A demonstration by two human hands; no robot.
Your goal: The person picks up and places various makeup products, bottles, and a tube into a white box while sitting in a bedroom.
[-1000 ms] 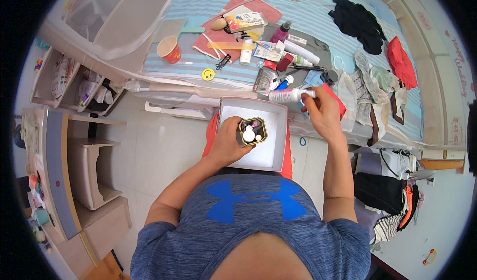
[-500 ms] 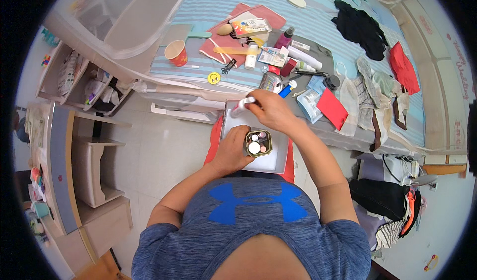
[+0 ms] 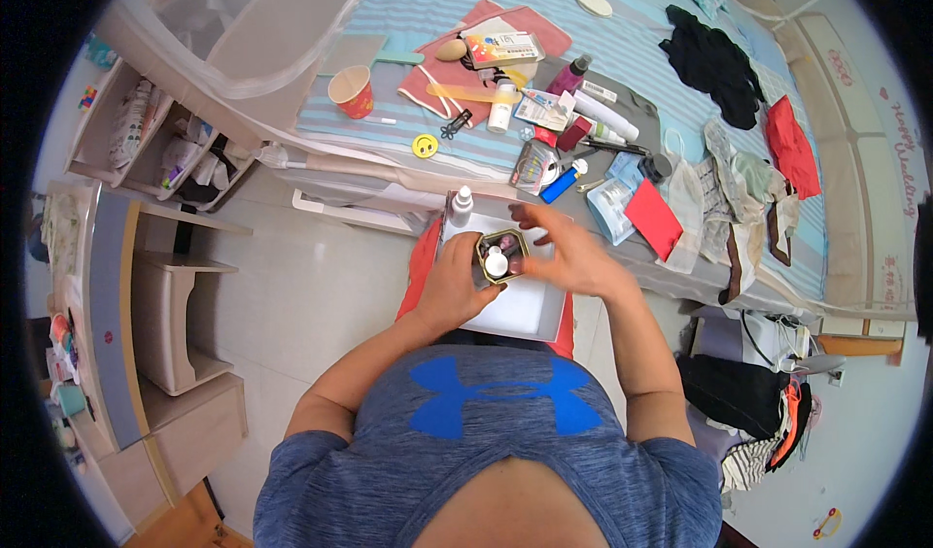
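White and just released, the bottle (image 3: pixel 462 206) stands in the far left of the box (image 3: pixel 535 313), freeing the right hand (image 3: pixel 573 256), grip spread, beside the container (image 3: pixel 480 270) clasped by the left hand (image 3: pixel 452 281).

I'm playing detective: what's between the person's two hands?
The head view shows a gold-rimmed container between the left hand, which holds it, and the right hand.

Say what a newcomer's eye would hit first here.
Likely the dark octagonal container held in the left hand over the white box, with the right hand at the container's rim. Then the red card toward the near edge of the striped bed, and the black cloth farther back, right.
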